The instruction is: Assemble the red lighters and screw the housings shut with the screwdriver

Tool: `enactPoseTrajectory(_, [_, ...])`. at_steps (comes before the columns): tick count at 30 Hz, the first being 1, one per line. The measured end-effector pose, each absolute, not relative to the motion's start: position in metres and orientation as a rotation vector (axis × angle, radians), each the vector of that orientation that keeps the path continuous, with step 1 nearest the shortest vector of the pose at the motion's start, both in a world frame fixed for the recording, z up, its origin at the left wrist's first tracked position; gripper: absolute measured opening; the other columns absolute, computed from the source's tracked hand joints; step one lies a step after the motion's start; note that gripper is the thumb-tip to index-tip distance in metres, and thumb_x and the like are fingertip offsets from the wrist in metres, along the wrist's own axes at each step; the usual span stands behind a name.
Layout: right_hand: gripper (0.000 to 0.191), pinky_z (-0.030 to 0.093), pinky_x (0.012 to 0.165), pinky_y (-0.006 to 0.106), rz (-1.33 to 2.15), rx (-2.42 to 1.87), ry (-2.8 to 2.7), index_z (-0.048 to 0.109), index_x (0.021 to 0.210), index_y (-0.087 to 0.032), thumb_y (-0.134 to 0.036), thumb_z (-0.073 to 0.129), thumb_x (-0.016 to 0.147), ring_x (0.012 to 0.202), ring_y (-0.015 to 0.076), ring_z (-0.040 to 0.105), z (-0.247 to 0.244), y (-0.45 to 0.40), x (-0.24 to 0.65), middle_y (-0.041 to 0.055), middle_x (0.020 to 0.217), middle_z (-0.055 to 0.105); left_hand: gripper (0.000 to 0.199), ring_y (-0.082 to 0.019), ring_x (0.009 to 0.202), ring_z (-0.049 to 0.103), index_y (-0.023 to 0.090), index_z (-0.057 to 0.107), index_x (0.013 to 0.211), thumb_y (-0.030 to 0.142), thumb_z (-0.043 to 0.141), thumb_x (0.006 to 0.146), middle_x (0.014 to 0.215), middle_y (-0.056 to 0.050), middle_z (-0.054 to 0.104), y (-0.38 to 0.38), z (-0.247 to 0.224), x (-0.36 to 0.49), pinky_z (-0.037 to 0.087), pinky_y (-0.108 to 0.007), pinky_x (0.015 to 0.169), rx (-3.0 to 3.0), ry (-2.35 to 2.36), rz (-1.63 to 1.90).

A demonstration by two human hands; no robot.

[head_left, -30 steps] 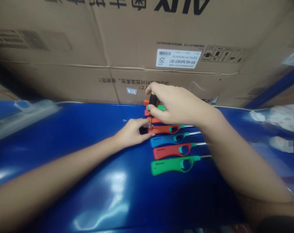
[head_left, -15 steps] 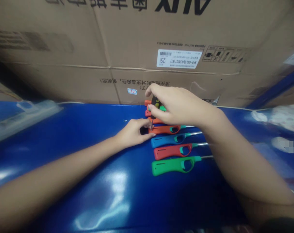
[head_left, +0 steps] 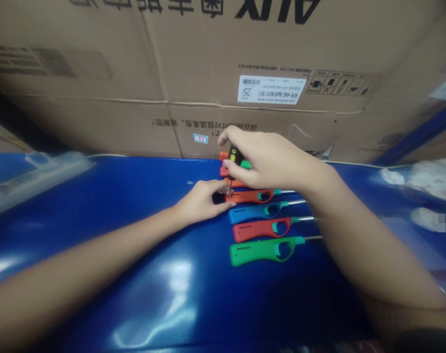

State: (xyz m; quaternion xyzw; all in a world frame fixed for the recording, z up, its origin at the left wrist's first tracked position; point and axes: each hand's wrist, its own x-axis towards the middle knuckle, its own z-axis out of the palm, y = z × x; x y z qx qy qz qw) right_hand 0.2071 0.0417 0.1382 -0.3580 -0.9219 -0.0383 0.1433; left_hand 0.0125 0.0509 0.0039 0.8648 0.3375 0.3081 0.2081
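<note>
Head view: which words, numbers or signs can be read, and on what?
"AUX", upside down: cardboard box.
"KFR-46G/BpR3AES1 (B1)" and "25", upside down: white label.
"对我温柔些,谢谢您!", upside down: same box.
Cut off: large Chinese characters beside "AUX".
Too small or blurred: other print, handling signs, figures on blue-edged sticker.
Lighters, screwdriver: none readable.

A storeroom or workshop is suggested by the glossy blue shelf (head_left: 145, 181), the blue post (head_left: 421, 132) and the big printed carton (head_left: 201, 54).

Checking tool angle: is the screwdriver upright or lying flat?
The screwdriver stands roughly upright, handle in the right hand, shaft pointing down at the orange lighter beside the blue lighter.
</note>
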Motion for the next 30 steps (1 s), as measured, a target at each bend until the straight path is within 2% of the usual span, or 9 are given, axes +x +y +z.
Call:
enactPoseTrajectory(2, [0.039, 0.038, 0.067, 0.031, -0.099, -1.027, -2.660, 0.052, 0.127, -0.015, -0.035, 0.047, 0.094, 0.082, 0.0216, 0.063, 0.137, 0.042, 0.206, 0.0107, 0.107, 0.071, 0.019, -0.021, 0.083, 0.070, 0.016, 0.067, 0.093, 0.033, 0.071, 0.085, 0.090, -0.005, 0.074, 0.051, 0.004, 0.013, 0.054, -0.032, 0.078, 2.404, 0.944, 0.862])
enactPoseTrajectory(4, [0.036, 0.038, 0.066, 0.031, -0.113, -1.055, -2.666, 0.054, 0.122, -0.016, -0.039, 0.046, 0.095, 0.079, 0.0217, 0.063, 0.138, 0.041, 0.206, 0.0096, 0.100, 0.071, 0.018, -0.021, 0.083, 0.070, 0.016, 0.067, 0.094, 0.033, 0.070, 0.085, 0.091, -0.005, 0.074, 0.051, 0.004, 0.013, 0.054, -0.033, 0.079, 2.404, 0.941, 0.861])
enactPoseTrajectory(6, [0.033, 0.037, 0.065, 0.031, -0.117, -1.069, -2.673, 0.055, 0.119, -0.016, -0.036, 0.044, 0.095, 0.079, 0.0216, 0.063, 0.139, 0.041, 0.206, 0.0092, 0.098, 0.072, 0.018, -0.020, 0.083, 0.069, 0.016, 0.067, 0.094, 0.032, 0.070, 0.085, 0.091, -0.005, 0.074, 0.051, 0.004, 0.013, 0.054, -0.032, 0.078, 2.410, 0.934, 0.856])
enactPoseTrajectory(9, [0.039, 0.038, 0.065, 0.031, -0.107, -1.089, -2.665, 0.052, 0.126, -0.014, -0.033, 0.045, 0.093, 0.080, 0.0224, 0.063, 0.140, 0.040, 0.206, 0.0105, 0.102, 0.071, 0.018, -0.020, 0.082, 0.069, 0.016, 0.067, 0.093, 0.032, 0.071, 0.085, 0.090, -0.005, 0.073, 0.051, 0.004, 0.013, 0.054, -0.032, 0.077, 2.409, 0.924, 0.865])
enactPoseTrajectory(12, [0.037, 0.038, 0.065, 0.032, -0.136, -1.113, -2.659, 0.056, 0.119, -0.014, -0.039, 0.045, 0.094, 0.079, 0.0229, 0.063, 0.141, 0.040, 0.206, 0.0115, 0.102, 0.071, 0.018, -0.020, 0.082, 0.069, 0.016, 0.067, 0.093, 0.033, 0.070, 0.086, 0.090, -0.005, 0.073, 0.051, 0.004, 0.013, 0.053, -0.032, 0.078, 2.405, 0.928, 0.862])
enactPoseTrajectory(16, [0.034, 0.038, 0.064, 0.031, -0.134, -1.084, -2.655, 0.054, 0.121, -0.015, -0.032, 0.043, 0.093, 0.080, 0.0225, 0.063, 0.142, 0.040, 0.206, 0.0108, 0.104, 0.071, 0.018, -0.019, 0.081, 0.068, 0.017, 0.066, 0.091, 0.032, 0.071, 0.085, 0.089, -0.004, 0.073, 0.051, 0.004, 0.013, 0.053, -0.030, 0.076, 2.408, 0.936, 0.853])
enactPoseTrajectory(20, [0.032, 0.037, 0.063, 0.031, -0.154, -1.099, -2.658, 0.057, 0.112, -0.016, -0.039, 0.047, 0.093, 0.079, 0.0221, 0.062, 0.140, 0.041, 0.207, 0.0105, 0.099, 0.071, 0.017, -0.019, 0.082, 0.069, 0.017, 0.067, 0.092, 0.032, 0.071, 0.085, 0.090, -0.004, 0.073, 0.051, 0.005, 0.013, 0.053, -0.031, 0.077, 2.410, 0.930, 0.864])
enactPoseTrajectory(25, [0.029, 0.039, 0.067, 0.030, -0.035, -0.996, -2.643, 0.054, 0.117, -0.017, -0.030, 0.051, 0.091, 0.085, 0.0205, 0.061, 0.136, 0.043, 0.207, 0.0091, 0.108, 0.069, 0.017, -0.020, 0.082, 0.069, 0.017, 0.067, 0.093, 0.032, 0.071, 0.085, 0.090, -0.005, 0.073, 0.051, 0.004, 0.013, 0.053, -0.031, 0.077, 2.406, 0.928, 0.864])
enactPoseTrajectory(30, [0.027, 0.041, 0.069, 0.032, 0.040, -0.994, -2.587, 0.060, 0.099, -0.020, -0.047, 0.056, 0.093, 0.083, 0.0200, 0.058, 0.152, 0.043, 0.220, 0.0051, 0.095, 0.067, 0.015, -0.019, 0.082, 0.068, 0.017, 0.065, 0.091, 0.029, 0.071, 0.085, 0.089, -0.004, 0.072, 0.049, 0.006, 0.013, 0.052, -0.031, 0.077, 2.411, 0.946, 0.838])
